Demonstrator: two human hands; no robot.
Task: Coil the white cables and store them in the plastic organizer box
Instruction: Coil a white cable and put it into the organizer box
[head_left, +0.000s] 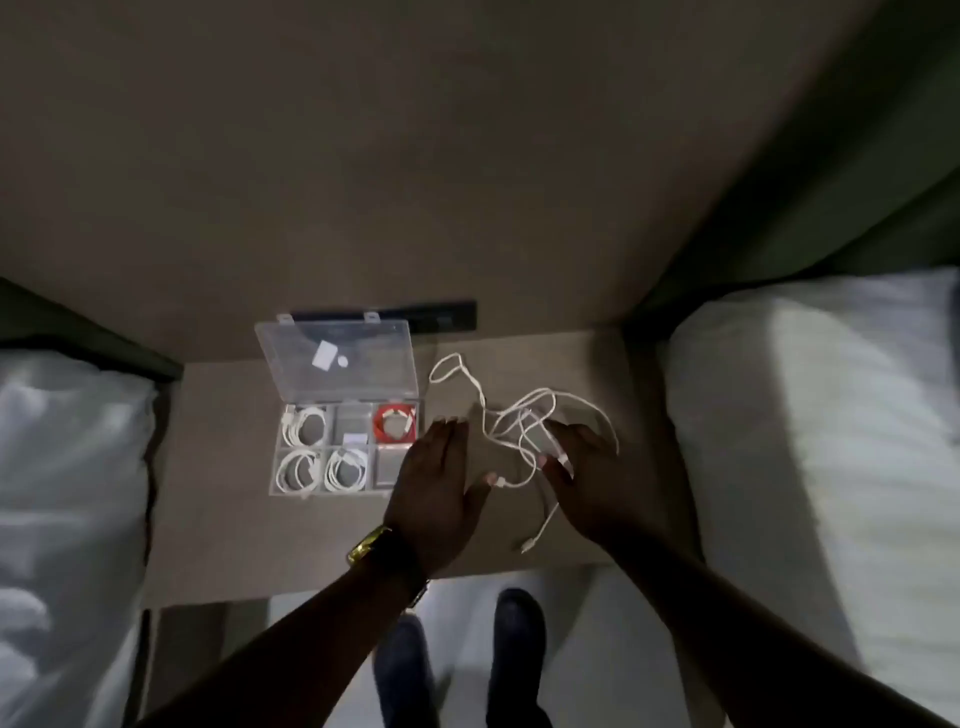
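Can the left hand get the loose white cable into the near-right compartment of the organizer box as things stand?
Probably yes. The left hand hovers open right beside that compartment, the lid is swung back, and the loose white cable lies just right of it. The cable is uncoiled, though.

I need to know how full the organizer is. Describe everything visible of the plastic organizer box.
The plastic organizer box is clear, rectangular and divided into six compartments in two rows. It lies flat on the brown table with its hinged lid open and tilted back toward the wall; a white label shows on the lid. Three compartments hold coiled white cables, the far right one a red cable coil. The far middle holds something small and white, unclear. The left hand covers the near right corner.
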